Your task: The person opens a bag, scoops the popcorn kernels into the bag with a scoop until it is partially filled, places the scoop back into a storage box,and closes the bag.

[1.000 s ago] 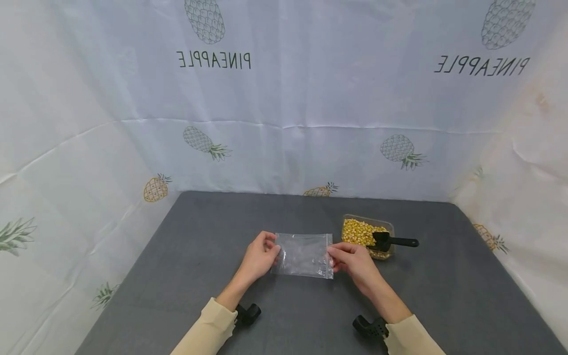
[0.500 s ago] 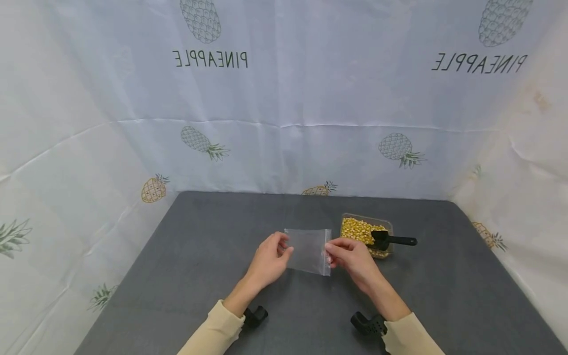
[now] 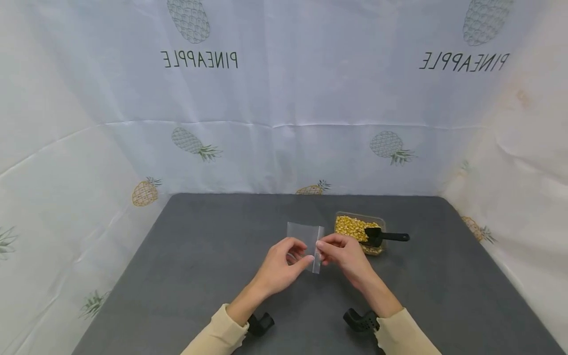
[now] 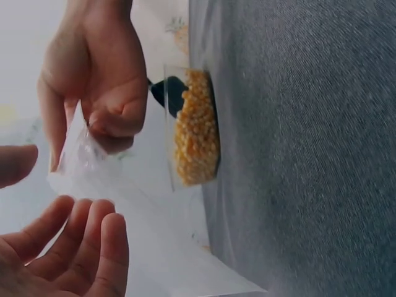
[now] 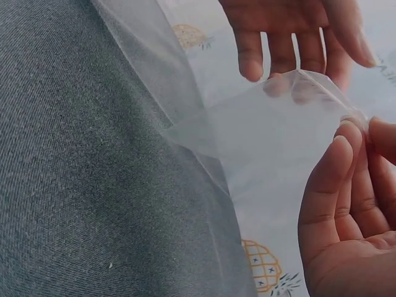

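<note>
A clear zip bag (image 3: 303,232) is held up over the grey table, its zip edge toward the right. My right hand (image 3: 345,256) pinches that zip edge between thumb and fingertips, plainly seen in the right wrist view, where the bag (image 5: 247,124) hangs flat from the pinch. My left hand (image 3: 284,264) is close to the same edge, thumb and fingers apart. In the left wrist view, the left hand's fingers (image 4: 102,247) are relaxed beside the bag (image 4: 142,229), with a gap between thumb and fingertips.
Behind the right hand stands a clear plastic container (image 3: 382,224) of yellow corn kernels (image 3: 350,228). A black scoop (image 3: 390,236) rests in it, handle out to the right. A pineapple-printed curtain (image 3: 266,98) surrounds the grey table (image 3: 213,236) at the back and sides.
My left hand has let go of the bag's left end and moved right to near the zip edge. The right hand keeps its pinch; the bag has turned and appears narrower.
</note>
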A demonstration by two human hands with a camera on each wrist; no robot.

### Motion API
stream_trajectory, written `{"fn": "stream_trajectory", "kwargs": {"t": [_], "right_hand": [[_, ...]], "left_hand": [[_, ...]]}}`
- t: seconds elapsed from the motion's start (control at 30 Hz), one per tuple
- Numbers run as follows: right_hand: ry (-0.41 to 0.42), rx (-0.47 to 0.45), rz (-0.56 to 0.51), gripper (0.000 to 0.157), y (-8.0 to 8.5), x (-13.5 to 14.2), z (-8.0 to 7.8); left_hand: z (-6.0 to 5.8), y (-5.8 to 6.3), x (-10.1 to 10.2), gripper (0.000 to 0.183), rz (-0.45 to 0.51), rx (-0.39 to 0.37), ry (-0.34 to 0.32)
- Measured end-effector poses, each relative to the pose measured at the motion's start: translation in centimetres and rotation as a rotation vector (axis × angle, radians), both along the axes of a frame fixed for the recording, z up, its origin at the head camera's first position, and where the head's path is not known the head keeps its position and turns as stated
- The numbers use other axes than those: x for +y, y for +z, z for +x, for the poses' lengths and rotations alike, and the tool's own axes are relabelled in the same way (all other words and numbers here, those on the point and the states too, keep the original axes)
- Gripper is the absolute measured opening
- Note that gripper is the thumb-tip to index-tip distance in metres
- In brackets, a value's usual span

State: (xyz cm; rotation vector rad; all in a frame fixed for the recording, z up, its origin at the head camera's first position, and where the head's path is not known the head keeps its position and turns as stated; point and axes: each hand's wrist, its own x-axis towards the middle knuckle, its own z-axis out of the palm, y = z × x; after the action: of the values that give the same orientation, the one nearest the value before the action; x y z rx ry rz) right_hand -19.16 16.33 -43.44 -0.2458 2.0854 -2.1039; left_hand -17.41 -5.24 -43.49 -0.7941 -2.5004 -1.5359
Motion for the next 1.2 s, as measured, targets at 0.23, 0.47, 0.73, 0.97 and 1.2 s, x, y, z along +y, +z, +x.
{"fn": "stream_trajectory", "kwargs": {"t": [0.23, 0.47, 0.73, 0.97, 1.2], "right_hand": [[0.007, 0.033, -0.007, 0.028, 0.3, -0.3, 0.2], [0.034, 0.037, -0.004, 0.024, 0.3, -0.9, 0.2], [0.053, 0.045, 0.02, 0.025, 0.1, -1.1, 0.2], [0.079, 0.07, 0.072, 0.028, 0.0, -1.2, -0.1], [0.142, 0.098, 0.076, 0.029, 0.0, -1.2, -0.2]], "left_hand": [[0.1, 0.2, 0.8, 0.036, 0.008, -0.042, -0.019], [0.1, 0.1, 1.0, 0.029, 0.029, -0.059, -0.009], [0.0, -0.2, 0.8, 0.021, 0.025, -0.067, -0.011], [0.0, 0.0, 0.4, 0.02, 0.057, -0.109, -0.016], [-0.1, 0.0, 0.1, 0.022, 0.048, -0.096, 0.008]]}}
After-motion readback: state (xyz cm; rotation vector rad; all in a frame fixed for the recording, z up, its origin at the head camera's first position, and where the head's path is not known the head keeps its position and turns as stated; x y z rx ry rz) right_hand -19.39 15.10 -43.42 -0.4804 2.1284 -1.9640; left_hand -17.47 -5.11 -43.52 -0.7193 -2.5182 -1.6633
